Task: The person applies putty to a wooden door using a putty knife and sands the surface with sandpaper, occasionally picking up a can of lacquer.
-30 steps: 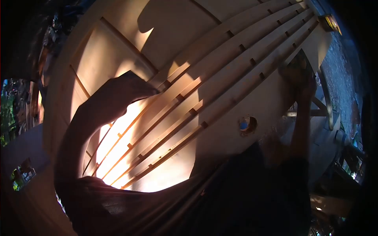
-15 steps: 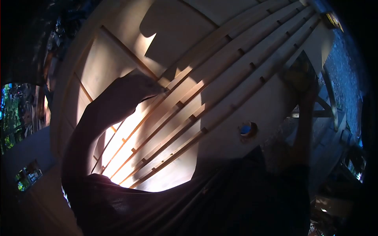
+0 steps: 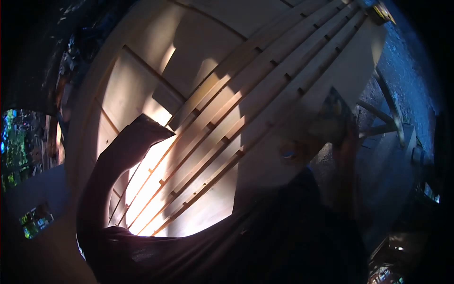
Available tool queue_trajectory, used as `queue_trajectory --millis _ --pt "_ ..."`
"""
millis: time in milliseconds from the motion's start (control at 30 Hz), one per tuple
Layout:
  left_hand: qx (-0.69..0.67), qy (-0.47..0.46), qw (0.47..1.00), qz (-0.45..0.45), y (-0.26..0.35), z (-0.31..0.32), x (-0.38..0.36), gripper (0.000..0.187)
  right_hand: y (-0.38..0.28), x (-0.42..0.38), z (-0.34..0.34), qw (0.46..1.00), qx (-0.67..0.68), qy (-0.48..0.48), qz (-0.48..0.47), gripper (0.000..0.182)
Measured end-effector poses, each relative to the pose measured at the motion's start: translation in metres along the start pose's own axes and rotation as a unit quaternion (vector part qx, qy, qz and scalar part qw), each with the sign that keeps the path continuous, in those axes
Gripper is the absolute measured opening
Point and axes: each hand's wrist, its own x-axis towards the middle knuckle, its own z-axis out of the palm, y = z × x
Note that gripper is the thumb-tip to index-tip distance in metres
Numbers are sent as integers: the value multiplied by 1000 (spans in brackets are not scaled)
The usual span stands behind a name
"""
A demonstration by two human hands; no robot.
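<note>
A large pale wooden panel (image 3: 198, 42) with several long, slightly curved strips (image 3: 265, 71) fills the middle of the view. My left hand (image 3: 153, 128) rests at the left end of the upper strips, in deep shade; its fingers cannot be made out. On the right, my right hand (image 3: 346, 135) is dark and blurred against a dark, roughly triangular object (image 3: 335, 113) with dull yellowish patches, over the panel's lower right part. What that object is cannot be told. Just left of it is a round hole (image 3: 288, 154) in the panel, partly shadowed.
Small blocks (image 3: 287, 76) sit along the strips. A yellow and black item (image 3: 382, 13) lies at the panel's top right end. Wooden supports (image 3: 388, 102) stand beyond the right edge. Bright sunlight falls on the lower left strips.
My right hand and the dark object have moved left and down, closer to the hole. My left hand has shifted left and down. The whole view has shifted slightly.
</note>
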Motion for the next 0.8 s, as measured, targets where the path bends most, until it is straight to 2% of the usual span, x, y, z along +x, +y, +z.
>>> queue_trajectory --millis 67,100,167,200,267,333,367,467,567,667,800 --pt "-32 49 997 42 39 -8 19 40 7 -23 26 998 -62 12 -13 37" --pt "-48 69 995 54 56 -10 21 42 28 -23 20 961 -224 25 -161 36" --pt "-77 116 988 60 85 -10 22 47 29 -35 43 913 -329 -4 -240 35" --pt "-73 173 977 102 96 -1 27 43 19 -41 61 937 -277 -32 -212 32" --pt "-19 184 971 153 99 16 35 38 10 -50 85 956 -222 -64 -180 28" --pt "-7 218 966 138 109 17 38 36 12 -55 92 956 -222 -75 -176 28" --pt "-2 233 964 132 113 18 39 36 19 -55 93 966 -178 -75 -172 30" --pt "-140 242 957 76 128 28 37 48 21 -66 108 966 -158 -70 -194 31" --pt "-228 245 942 25 137 37 37 51 23 -73 114 953 -209 -68 -209 33" --pt "-253 275 927 3 143 36 38 50 23 -78 121 945 -227 -79 -220 33" --pt "-220 282 934 3 142 39 41 46 21 -83 128 939 -235 -105 -230 29"
